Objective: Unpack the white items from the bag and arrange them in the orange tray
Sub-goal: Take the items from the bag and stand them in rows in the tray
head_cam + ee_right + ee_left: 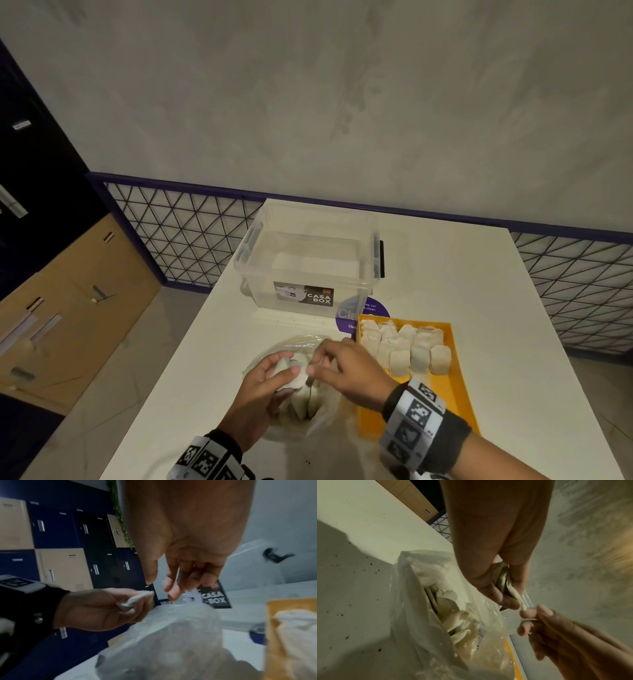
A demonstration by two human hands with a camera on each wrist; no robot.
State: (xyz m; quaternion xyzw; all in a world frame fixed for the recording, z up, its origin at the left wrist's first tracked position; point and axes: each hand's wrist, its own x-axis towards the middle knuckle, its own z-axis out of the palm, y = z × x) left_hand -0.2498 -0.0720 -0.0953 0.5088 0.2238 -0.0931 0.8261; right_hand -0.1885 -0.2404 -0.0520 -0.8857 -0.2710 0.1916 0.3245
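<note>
My left hand (287, 368) grips a flat white item (295, 376) just above the open clear plastic bag (318, 421), which holds more white items (453, 615). In the left wrist view the item (513, 592) sticks out between thumb and fingers. My right hand (317, 365) hovers beside it, fingers loosely bent; its fingertips (529, 612) touch the item's free tip. The right wrist view shows a small gap between those fingers (169, 592) and the item (137, 599). The orange tray (459, 394) lies right of the bag, with several white items (400, 342) in rows at its far end.
A lidless clear plastic box (308, 260) labelled CASA BOX stands behind the bag. A purple round sticker (373, 308) lies between box and tray. The white table (513, 325) drops off close to the bag's left side. A wire-mesh railing (185, 233) runs behind the table.
</note>
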